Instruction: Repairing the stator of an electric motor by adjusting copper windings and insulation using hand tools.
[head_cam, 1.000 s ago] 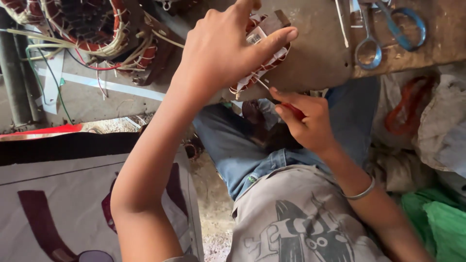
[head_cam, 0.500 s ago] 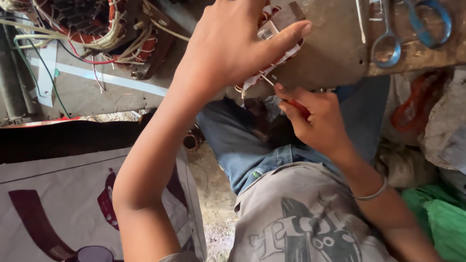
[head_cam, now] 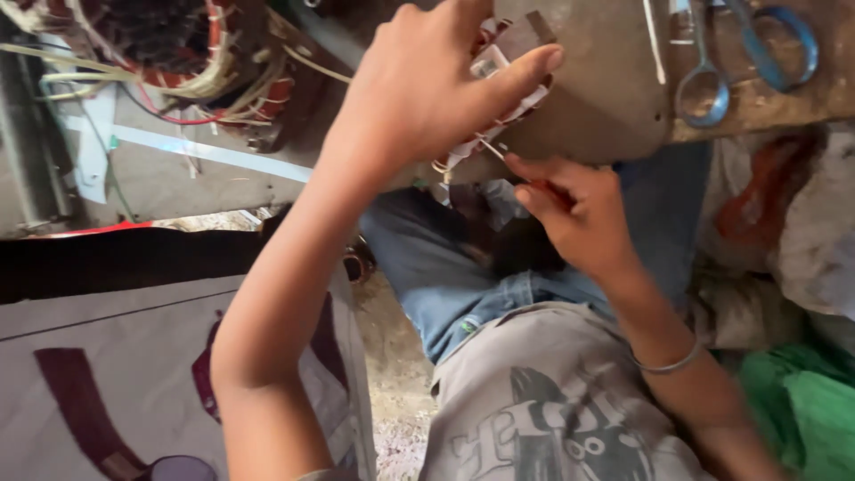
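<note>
My left hand (head_cam: pixel 419 98) clamps down over the small wound coil (head_cam: pixel 499 98) at the bench edge (head_cam: pixel 606 107); my right hand (head_cam: pixel 579 214) pinches a thin red-handled tool (head_cam: pixel 525 178) against its windings. One slip could nick the wire or my thumb.

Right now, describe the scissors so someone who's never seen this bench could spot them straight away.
Start at the worn wooden workbench along the top of the view and follow it to its right end. The scissors lie flat there, apart from both hands. Their blue loop handles set them apart from the thin pale strips beside them.
</note>
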